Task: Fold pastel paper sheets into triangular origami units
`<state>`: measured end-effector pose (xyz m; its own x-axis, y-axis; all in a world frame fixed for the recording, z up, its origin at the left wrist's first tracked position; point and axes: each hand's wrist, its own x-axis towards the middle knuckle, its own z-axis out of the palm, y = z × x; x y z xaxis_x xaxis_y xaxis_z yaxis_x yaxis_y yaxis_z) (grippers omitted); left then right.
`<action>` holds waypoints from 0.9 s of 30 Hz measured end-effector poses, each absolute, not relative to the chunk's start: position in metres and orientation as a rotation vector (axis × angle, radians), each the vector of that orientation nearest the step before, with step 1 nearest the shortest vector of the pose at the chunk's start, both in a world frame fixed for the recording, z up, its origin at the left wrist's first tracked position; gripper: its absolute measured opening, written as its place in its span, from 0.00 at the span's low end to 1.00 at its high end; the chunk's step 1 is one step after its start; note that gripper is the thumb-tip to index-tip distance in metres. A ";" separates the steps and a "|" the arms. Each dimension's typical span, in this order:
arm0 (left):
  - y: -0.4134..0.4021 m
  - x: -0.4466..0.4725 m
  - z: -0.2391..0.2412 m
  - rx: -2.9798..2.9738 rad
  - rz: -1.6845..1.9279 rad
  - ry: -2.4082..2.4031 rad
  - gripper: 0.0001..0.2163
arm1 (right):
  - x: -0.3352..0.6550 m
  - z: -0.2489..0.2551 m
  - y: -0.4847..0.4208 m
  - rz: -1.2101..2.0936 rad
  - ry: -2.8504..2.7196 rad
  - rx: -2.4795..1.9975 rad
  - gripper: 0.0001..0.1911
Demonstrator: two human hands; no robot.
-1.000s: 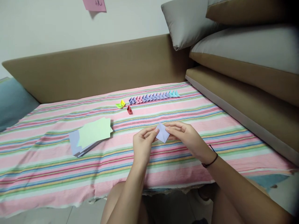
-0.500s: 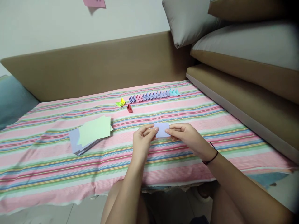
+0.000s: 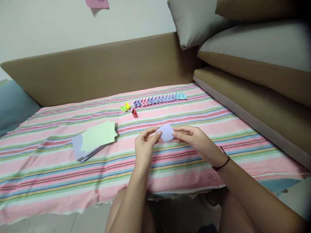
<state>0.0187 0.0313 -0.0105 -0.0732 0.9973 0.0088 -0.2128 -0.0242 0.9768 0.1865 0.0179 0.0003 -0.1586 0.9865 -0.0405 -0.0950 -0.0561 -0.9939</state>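
Note:
Between my two hands is a small lavender sheet of paper (image 3: 166,133), held above the striped cloth and turned so one corner points down. My left hand (image 3: 147,139) pinches its left corner, thumb on top. On the opposite corner, my right hand (image 3: 187,134) is closed with thumb and fingers; a dark cord circles that wrist. Beyond the hands stands a row of folded paper pieces (image 3: 160,99) in purple, pink and light blue. A red folded piece (image 3: 134,113) and a yellow-green one (image 3: 125,107) sit near the row's left end.
A loose stack of pale green and lavender paper (image 3: 98,137) lies left of my hands on the striped cloth (image 3: 60,181). Behind is a brown backrest (image 3: 109,69). Large cushions (image 3: 255,48) are piled on the right, and a blue cushion (image 3: 17,105) is at far left.
The lavender paper has turned from lying square between my hands to a diamond position. Both hands have shifted their hold slightly, the left a little to the left.

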 end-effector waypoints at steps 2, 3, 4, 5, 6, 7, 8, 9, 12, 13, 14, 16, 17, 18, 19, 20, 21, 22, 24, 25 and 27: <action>0.031 0.019 -0.011 0.992 1.392 1.083 0.14 | 0.185 0.000 0.018 1.426 -1.200 -1.073 0.16; 0.031 0.019 -0.011 0.974 1.401 1.076 0.14 | 0.185 0.000 0.018 1.423 -1.186 -1.062 0.16; 0.031 0.019 -0.011 0.956 1.405 1.070 0.14 | 0.185 -0.001 0.018 1.415 -1.174 -1.054 0.16; 0.031 0.019 -0.011 0.941 1.404 1.065 0.15 | 0.185 -0.002 0.018 1.400 -1.163 -1.047 0.16; 0.031 0.019 -0.011 0.928 1.395 1.061 0.15 | 0.185 -0.002 0.017 1.382 -1.156 -1.042 0.15; 0.031 0.019 -0.010 0.918 1.381 1.058 0.15 | 0.185 -0.002 0.017 1.362 -1.151 -1.042 0.15; 0.031 0.018 -0.010 0.911 1.365 1.056 0.15 | 0.185 -0.002 0.017 1.341 -1.148 -1.045 0.15; 0.031 0.018 -0.010 0.908 1.348 1.055 0.14 | 0.185 -0.002 0.018 1.319 -1.149 -1.050 0.15; 0.031 0.017 -0.010 0.916 1.315 1.049 0.12 | 0.185 -0.001 0.018 1.251 -1.158 -1.068 0.14; 0.031 0.016 -0.010 0.918 1.314 1.045 0.11 | 0.185 0.000 0.018 1.233 -1.166 -1.070 0.14; 0.031 0.016 -0.010 0.920 1.319 1.041 0.11 | 0.184 0.000 0.018 1.219 -1.180 -1.070 0.13; 0.031 0.017 -0.010 0.927 1.339 1.031 0.11 | 0.184 0.002 0.017 1.198 -1.237 -1.070 0.13; 0.031 0.017 -0.010 0.934 1.349 1.027 0.11 | 0.184 0.003 0.017 1.184 -1.277 -1.073 0.12; 0.031 0.018 -0.009 0.947 1.355 1.023 0.11 | 0.184 0.003 0.016 1.163 -1.319 -1.081 0.12; 0.031 0.018 -0.009 0.967 1.357 1.022 0.10 | 0.185 0.004 0.015 1.130 -1.359 -1.096 0.11; 0.030 0.018 -0.008 0.994 1.356 1.023 0.10 | 0.185 0.004 0.015 1.086 -1.393 -1.115 0.11; 0.030 0.017 -0.006 1.027 1.350 1.024 0.10 | 0.186 0.004 0.014 1.037 -1.419 -1.138 0.11; 0.029 0.017 -0.005 1.063 1.339 1.022 0.10 | 0.186 0.003 0.014 0.989 -1.437 -1.161 0.11; 0.029 0.015 -0.002 1.132 1.297 1.012 0.11 | 0.188 0.002 0.015 0.923 -1.459 -1.202 0.12; 0.029 0.013 -0.001 1.163 1.266 1.004 0.12 | 0.190 0.001 0.015 0.910 -1.467 -1.217 0.12; 0.029 0.012 -0.001 1.219 1.194 0.989 0.15 | 0.193 0.000 0.017 0.912 -1.494 -1.230 0.13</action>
<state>0.0115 0.0289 -0.0006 0.1403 0.9883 0.0591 -0.1266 -0.0413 0.9911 0.1928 0.0170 -0.0001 -0.0302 0.9769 0.2114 0.2583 0.2120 -0.9425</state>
